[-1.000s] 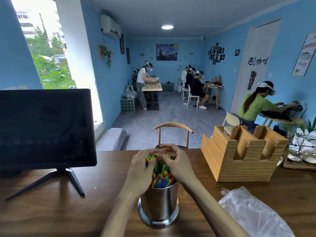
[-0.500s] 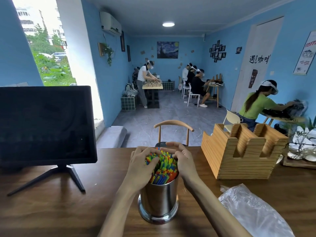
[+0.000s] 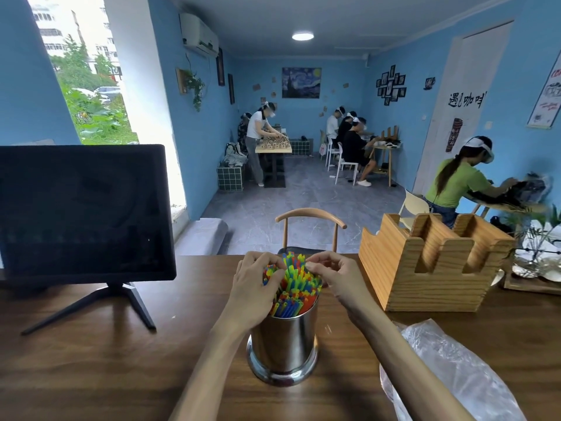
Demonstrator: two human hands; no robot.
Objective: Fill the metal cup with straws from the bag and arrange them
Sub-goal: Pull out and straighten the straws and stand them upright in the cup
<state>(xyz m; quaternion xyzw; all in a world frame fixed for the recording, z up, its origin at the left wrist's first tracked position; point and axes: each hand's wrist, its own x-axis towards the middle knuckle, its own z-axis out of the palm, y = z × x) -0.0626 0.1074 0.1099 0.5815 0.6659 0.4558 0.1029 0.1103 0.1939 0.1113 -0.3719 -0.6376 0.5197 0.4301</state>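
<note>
both hands [image 3: 253,284] [image 3: 340,279] have opened outward, fingers now pinching the straws [image 3: 296,284] between them in the metal cup [image 3: 283,344], so basically just arranging left

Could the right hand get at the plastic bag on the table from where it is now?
Probably yes: the right hand is up at the straws, and the plastic bag lies on the table beside that forearm with nothing between.

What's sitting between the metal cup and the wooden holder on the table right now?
In the head view, only the right hand and its forearm cross that stretch, above bare table. Nothing else lies between the cup and the wooden holder.
</note>
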